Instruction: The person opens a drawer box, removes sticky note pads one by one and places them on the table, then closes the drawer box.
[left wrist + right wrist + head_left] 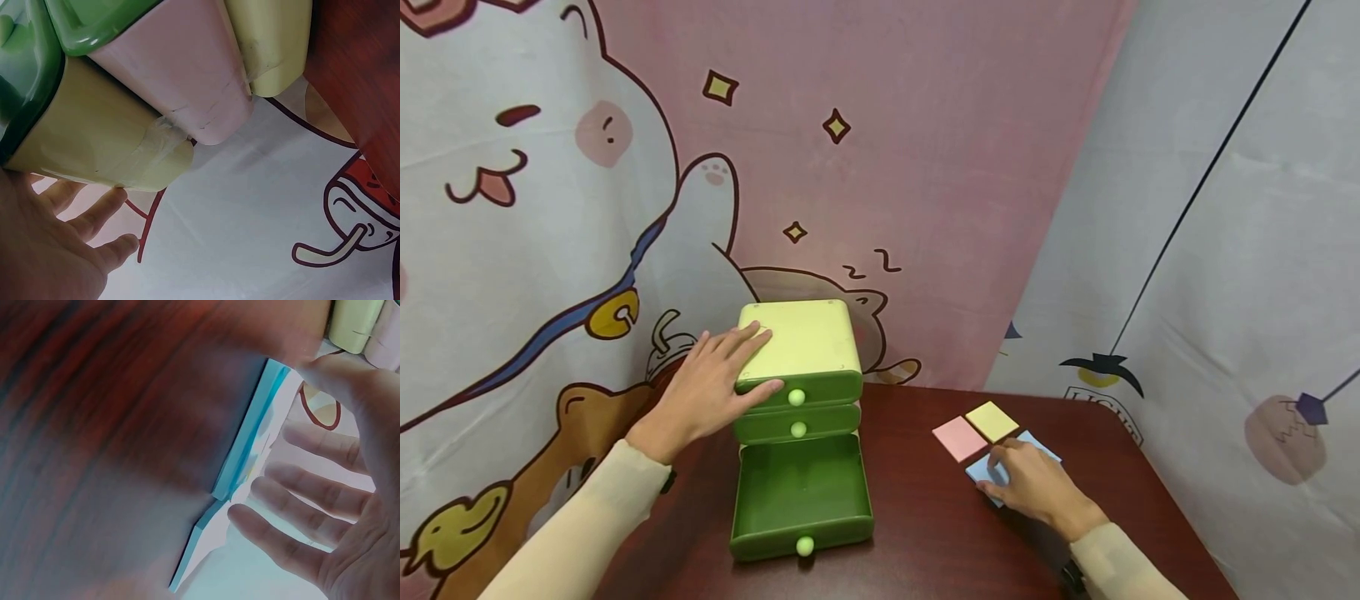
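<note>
My left hand (pixel 711 387) rests on the left part of the cream top of a small drawer cabinet (pixel 808 333), fingers spread and thumb near its front edge. In the left wrist view, the fingers (pixel 100 212) extend along the cabinet's top edge. The green bottom drawer (pixel 805 479) is pulled out, with a bare inside. Over two light blue sticky note pads, my right hand (pixel 1037 487) hovers with loosely bent fingers and partly covers them. The right wrist view shows its fingertips close to the blue pad (pixel 250 431), thumb and fingers apart.
A pink pad (pixel 959 438) and a yellow pad (pixel 992 422) lie just behind the blue ones on the dark red wooden table (pixel 925 533). Behind the table hangs a cartoon-printed cloth (pixel 925 167), with another pale cloth face (pixel 1262 292) along the right.
</note>
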{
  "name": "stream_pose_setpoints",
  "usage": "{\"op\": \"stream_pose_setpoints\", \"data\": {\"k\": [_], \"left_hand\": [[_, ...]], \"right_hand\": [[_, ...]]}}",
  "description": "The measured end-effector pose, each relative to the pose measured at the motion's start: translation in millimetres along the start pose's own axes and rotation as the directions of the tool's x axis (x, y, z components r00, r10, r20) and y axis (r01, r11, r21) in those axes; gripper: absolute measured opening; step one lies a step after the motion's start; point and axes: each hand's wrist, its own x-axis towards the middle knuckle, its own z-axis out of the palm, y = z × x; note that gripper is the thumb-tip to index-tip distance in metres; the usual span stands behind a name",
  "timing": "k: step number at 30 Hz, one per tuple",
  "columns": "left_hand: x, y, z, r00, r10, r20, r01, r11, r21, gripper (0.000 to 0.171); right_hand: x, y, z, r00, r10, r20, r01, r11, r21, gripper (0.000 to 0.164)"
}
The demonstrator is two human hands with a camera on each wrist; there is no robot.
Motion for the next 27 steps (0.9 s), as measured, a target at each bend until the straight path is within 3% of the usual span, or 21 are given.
{"op": "stream_pose_setpoints", "data": {"k": [16, 27], "left_hand": [[-0.6, -0.2, 0.1, 1.000, 0.002, -0.001, -0.002, 1.000, -0.002, 0.089], [-0.1, 0.6, -0.8, 1.000, -0.003, 0.005, 0.003, 1.000, 0.003, 0.090]], "right_hand": [[0, -17, -11, 0.989, -0.047, -0.140, 0.048, 0.999, 0.000, 0.032], [1, -35, -10, 0.959, -0.138, -0.248, 0.143, 0.990, 0.000, 0.034]]}}
